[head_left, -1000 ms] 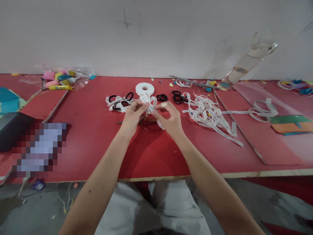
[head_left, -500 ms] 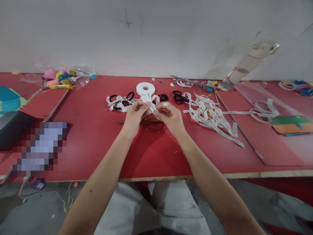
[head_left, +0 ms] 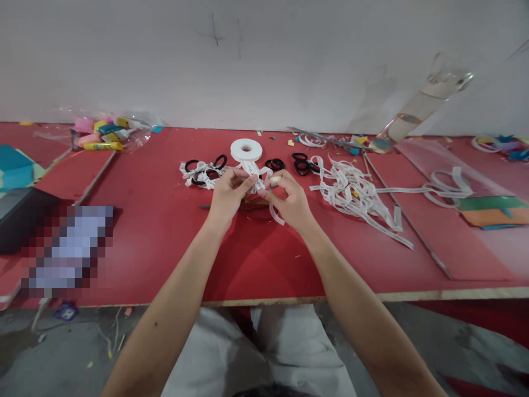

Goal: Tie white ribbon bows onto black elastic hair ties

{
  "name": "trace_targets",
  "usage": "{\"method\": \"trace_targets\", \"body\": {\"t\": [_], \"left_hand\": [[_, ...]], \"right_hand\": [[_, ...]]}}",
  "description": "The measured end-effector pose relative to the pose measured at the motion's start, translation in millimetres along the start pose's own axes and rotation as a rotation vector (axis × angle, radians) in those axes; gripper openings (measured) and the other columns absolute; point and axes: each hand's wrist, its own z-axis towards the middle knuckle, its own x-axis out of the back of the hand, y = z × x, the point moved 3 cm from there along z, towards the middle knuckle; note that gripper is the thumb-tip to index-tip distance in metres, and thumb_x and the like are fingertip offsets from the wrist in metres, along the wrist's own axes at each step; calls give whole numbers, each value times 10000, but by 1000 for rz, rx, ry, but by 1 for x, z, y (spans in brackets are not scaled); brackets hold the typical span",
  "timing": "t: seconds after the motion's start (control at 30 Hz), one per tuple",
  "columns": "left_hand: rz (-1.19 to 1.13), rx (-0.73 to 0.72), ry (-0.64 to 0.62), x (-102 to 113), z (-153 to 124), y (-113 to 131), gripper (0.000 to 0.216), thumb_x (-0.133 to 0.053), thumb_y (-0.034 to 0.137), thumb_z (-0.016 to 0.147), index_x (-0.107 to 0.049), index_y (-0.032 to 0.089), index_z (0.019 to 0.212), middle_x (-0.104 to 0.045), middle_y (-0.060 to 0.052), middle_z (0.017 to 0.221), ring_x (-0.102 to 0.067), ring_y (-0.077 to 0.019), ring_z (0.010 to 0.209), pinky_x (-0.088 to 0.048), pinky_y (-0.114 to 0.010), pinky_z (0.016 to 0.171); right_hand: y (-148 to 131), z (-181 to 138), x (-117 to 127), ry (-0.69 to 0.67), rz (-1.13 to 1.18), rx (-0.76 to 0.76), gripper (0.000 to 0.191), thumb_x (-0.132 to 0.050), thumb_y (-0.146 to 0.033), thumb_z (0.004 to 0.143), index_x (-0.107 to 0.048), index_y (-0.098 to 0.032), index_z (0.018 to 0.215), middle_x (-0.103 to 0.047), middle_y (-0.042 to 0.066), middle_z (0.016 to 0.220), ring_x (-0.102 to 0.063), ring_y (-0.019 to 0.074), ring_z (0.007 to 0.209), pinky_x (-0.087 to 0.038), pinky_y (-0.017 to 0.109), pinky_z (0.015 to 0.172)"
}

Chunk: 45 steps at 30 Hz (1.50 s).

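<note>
My left hand [head_left: 226,194] and my right hand [head_left: 290,200] meet above the red table [head_left: 157,231], both pinching a short white printed ribbon [head_left: 257,182]. The ribbon is bent between my fingertips and one loose end hangs down beside my right palm. Just behind my hands stands a white ribbon spool [head_left: 246,149]. To its left lie ribbon bows with black hair ties [head_left: 203,170]. More black hair ties [head_left: 301,164] lie to the right of the spool.
A heap of cut white ribbon strips [head_left: 354,194] spreads right of my hands. A clear bag of coloured items [head_left: 104,135] sits far left, a dark box [head_left: 19,218] at the left edge. Coloured paper sheets [head_left: 491,210] and a clear plastic sheet [head_left: 438,165] lie at right.
My hands have kept working the ribbon piece in place. My fingers have shifted on it and a loose end now hangs down by my right palm.
</note>
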Motion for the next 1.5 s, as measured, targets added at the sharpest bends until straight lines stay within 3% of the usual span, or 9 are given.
{"method": "trace_targets", "body": {"t": [0.23,0.4,0.5,0.67,0.9,1.13,1.37,1.5], "left_hand": [[-2,-55,3,-1,0,-1,288,-805,358,713,-593,176,783,-614,30,707,-550,-75,638,-460,-199,615],[-64,-37,33,0,1,-1,274,-803,335,718,-586,181,781,-620,31,710,-549,-65,621,-465,-184,603],[-128,25,47,2,2,-2,280,-802,342,718,-574,187,767,-598,41,684,-541,-61,603,-475,-181,601],[-161,124,-11,-1,2,-5,316,-822,369,676,-590,182,782,-620,34,721,-546,-60,597,-485,-187,588],[-110,36,8,2,5,-3,359,-855,380,628,-595,168,757,-611,32,681,-534,-57,599,-447,-181,582],[-54,36,-2,3,5,-4,346,-849,368,645,-594,174,774,-598,38,641,-515,-58,570,-420,-185,558],[-165,122,31,3,4,-7,281,-821,323,681,-593,174,751,-598,45,673,-524,-49,573,-452,-170,562],[-219,220,-51,-1,1,-7,284,-818,334,687,-601,165,754,-603,37,680,-544,-55,573,-479,-180,567]], "right_hand": [[1,1,-1,-56,-56,43,239,-601,-406,911,-565,-206,785,-526,27,866,-541,178,872,-445,354,846],[0,0,-1,-31,-47,98,106,-653,-318,885,-626,-220,852,-535,22,882,-551,172,875,-454,346,840],[1,-1,-1,1,-57,124,91,-708,-265,841,-678,-240,923,-535,17,885,-555,165,863,-461,328,810],[4,-2,-1,40,-90,122,41,-692,-258,855,-667,-227,845,-529,11,856,-553,159,837,-460,319,785],[4,-1,-4,-50,-108,110,127,-595,-293,925,-568,-210,833,-536,27,876,-541,168,856,-449,329,815],[0,0,-2,-123,-113,117,150,-564,-259,926,-503,-211,797,-519,22,846,-529,171,823,-444,330,784],[2,-2,-3,-27,-129,146,57,-653,-210,868,-642,-222,923,-564,20,847,-553,165,796,-463,320,749],[4,-4,0,63,-172,164,67,-658,-198,862,-692,-243,897,-575,20,843,-565,170,811,-467,324,742]]}}
